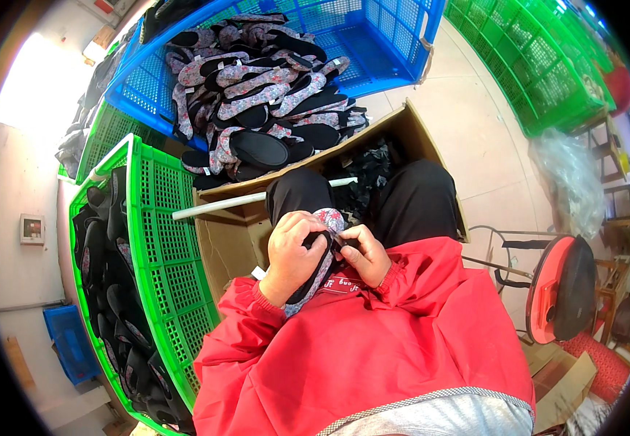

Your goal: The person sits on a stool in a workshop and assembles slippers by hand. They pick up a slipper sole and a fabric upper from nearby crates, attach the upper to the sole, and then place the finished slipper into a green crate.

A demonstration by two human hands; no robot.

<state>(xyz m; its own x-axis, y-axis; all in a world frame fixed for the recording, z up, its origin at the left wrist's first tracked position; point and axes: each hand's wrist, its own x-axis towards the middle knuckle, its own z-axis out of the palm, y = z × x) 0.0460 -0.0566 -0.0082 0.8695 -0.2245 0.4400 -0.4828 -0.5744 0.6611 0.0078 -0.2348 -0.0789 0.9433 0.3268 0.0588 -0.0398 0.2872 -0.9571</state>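
Observation:
A slipper (327, 218) with a floral lining and black edging lies over my lap, its floral end pointing away from me. My left hand (295, 254) is wrapped round its left side, fingers curled over the black edge. My right hand (364, 252) pinches at the right edge of the same slipper, thumb and forefinger together; whether a small tool or thread sits between them is too small to tell. Part of the slipper shows below my left wrist, against the red smock (373, 341).
Ahead, a blue crate (384, 62) holds a heap of floral slippers (257, 94). A green crate (170, 240) of dark slippers stands at my left. Between them and my knees sits a cardboard box (228, 251) with a white rod (220, 208) across it. A round stool (547, 291) is at right.

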